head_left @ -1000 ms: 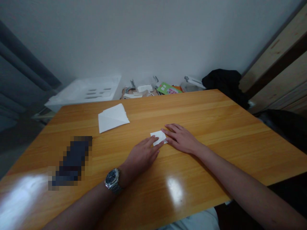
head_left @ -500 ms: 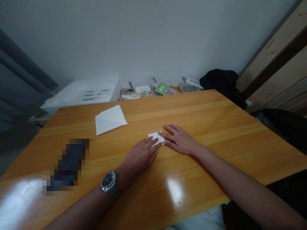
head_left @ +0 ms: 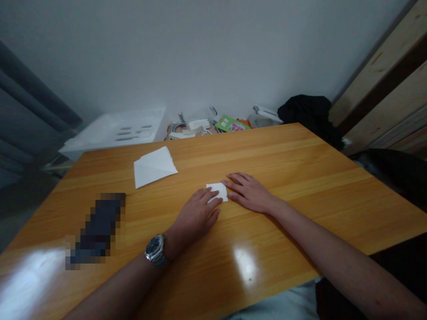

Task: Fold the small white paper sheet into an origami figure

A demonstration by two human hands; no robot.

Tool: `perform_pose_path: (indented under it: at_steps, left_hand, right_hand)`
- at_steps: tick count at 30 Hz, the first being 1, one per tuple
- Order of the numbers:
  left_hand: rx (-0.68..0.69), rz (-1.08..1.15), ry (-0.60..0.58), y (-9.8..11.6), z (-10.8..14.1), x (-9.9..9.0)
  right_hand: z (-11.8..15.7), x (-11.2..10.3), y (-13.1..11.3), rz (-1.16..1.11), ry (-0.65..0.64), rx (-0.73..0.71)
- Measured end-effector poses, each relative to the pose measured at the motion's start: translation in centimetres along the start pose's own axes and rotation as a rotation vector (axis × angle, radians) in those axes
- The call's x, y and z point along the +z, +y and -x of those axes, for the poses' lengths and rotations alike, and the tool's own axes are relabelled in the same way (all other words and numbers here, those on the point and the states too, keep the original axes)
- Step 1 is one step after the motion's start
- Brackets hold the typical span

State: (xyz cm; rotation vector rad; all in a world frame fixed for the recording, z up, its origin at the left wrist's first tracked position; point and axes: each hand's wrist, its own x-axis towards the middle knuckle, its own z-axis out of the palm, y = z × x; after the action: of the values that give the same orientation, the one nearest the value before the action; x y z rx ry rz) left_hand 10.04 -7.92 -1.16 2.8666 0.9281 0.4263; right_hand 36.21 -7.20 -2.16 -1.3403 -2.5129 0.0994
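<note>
A small piece of white paper (head_left: pixel 221 191) lies flat on the wooden table (head_left: pixel 267 151), between my two hands. My left hand (head_left: pixel 196 213), with a metal watch (head_left: pixel 155 250) on its wrist, rests its outstretched fingertips on the paper's left part. At the paper's right edge is my right hand (head_left: pixel 250 194), its fingers spread and lying on or just beside that edge. Neither hand is wrapped round anything. Part of the paper is hidden under the left fingers.
White paper sheets (head_left: pixel 155 166) lie farther back on the left. A pixelated dark object (head_left: pixel 100 226) sits at the table's left. Behind the far edge are a white plastic tray (head_left: pixel 113 129), a green booklet (head_left: pixel 230 124), assorted clutter and black cloth (head_left: pixel 305 113).
My right fingers have drawn slightly off the small paper toward its right edge, so more of it shows. My left fingers have shifted a little and stay on it. The view moved slightly.
</note>
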Motion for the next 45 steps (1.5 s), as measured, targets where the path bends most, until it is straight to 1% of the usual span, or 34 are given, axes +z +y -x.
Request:
perform_pose_path:
  at_steps: [6,9,11,14,17,22,28,36,40,45]
  left_hand:
    - [-0.018,0.024,0.01,-0.2,-0.19,-0.33]
    - [-0.063,0.015,0.048,-0.39,-0.2,-0.34]
    - [-0.091,-0.003,0.065,-0.51,-0.17,-0.25]
    - [-0.098,-0.029,0.053,-0.61,-0.11,-0.12]
    - [-0.104,-0.043,0.059,-0.61,-0.1,-0.08]
    - [-0.152,-0.027,0.054,-0.56,-0.14,-0.13]
    - [-0.14,0.012,0.043,-0.69,-0.17,-0.07]
    - [-0.086,0.041,0.039,-0.85,-0.05,0.05]
    - [-0.124,0.025,0.066,-0.74,-0.19,-0.19]
    - [-0.125,0.035,0.046,-0.82,-0.19,-0.08]
  right_hand:
    - [0.11,-0.26,0.13,-0.089,0.028,-0.142]
    - [0.02,-0.48,-0.12,-0.137,0.05,-0.176]
    - [-0.02,-0.69,-0.39,-0.163,0.056,-0.178]
    - [0.02,-0.85,-0.72,-0.194,0.043,-0.184]
    - [0.1,-0.69,-0.8,-0.213,0.035,-0.19]
    - [0.08,-0.5,-0.7,-0.227,0.021,-0.198]
    - [-0.16,-0.8,-0.55,-0.293,0.035,-0.167]
    - [-0.02,-0.27,-0.13,-0.298,0.042,-0.169]
    - [-0.01,-0.26,-0.18,-0.295,0.038,-0.165]
    - [0.01,-0.19,-0.24,-0.296,0.053,-0.162]
